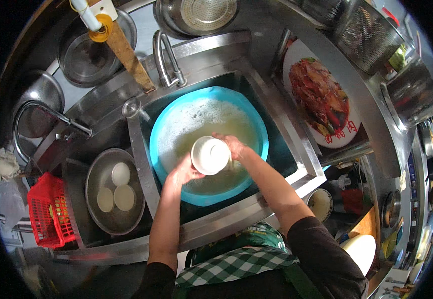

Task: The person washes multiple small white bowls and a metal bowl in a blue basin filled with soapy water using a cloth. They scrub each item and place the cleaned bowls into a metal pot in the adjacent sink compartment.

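Observation:
A white bowl [203, 160] is held between both hands above a blue plastic basin [265, 144] of cloudy, foamy water. My left hand [184, 170] grips its lower left side. Around the upper right side of the bowl is my right hand [233, 145], with something pale below its palm that I cannot make out. The basin sits in the right compartment of a stainless steel sink. In the left compartment stands a metal basin [116, 227] with a few white round dishes [124, 197] inside it.
A curved faucet [182, 77] rises behind the blue basin, and a second faucet [53, 110] arches over the left compartment. A red plastic basket [46, 224] is at the far left. Metal pans [89, 56] line the back. The steel sink edge [216, 239] runs before my body.

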Tool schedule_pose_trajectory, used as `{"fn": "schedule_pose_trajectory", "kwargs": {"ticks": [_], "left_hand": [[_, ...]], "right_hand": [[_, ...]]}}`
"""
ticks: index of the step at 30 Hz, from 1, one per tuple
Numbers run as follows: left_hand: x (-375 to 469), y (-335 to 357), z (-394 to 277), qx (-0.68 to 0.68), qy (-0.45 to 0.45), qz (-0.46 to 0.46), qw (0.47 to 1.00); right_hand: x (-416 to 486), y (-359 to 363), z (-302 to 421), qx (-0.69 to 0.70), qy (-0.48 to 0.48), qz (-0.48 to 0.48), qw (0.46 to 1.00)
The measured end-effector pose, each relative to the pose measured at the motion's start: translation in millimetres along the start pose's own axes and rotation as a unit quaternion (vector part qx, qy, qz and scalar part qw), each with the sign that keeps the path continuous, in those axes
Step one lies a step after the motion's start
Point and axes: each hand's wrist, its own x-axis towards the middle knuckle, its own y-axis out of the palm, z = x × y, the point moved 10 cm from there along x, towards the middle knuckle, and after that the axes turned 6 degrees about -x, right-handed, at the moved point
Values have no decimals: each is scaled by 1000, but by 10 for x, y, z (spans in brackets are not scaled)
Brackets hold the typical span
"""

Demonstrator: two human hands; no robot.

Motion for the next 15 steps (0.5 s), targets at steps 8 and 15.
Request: {"fn": "schedule_pose_trajectory", "kwargs": {"ticks": [8, 15], "left_hand": [[130, -53, -329, -172, 161, -97, 967], [-316, 271, -313, -378, 207, -115, 895]], "right_hand": [[47, 365, -318, 144, 55, -17, 988], [-333, 520, -75, 127, 70, 104, 984]]}}
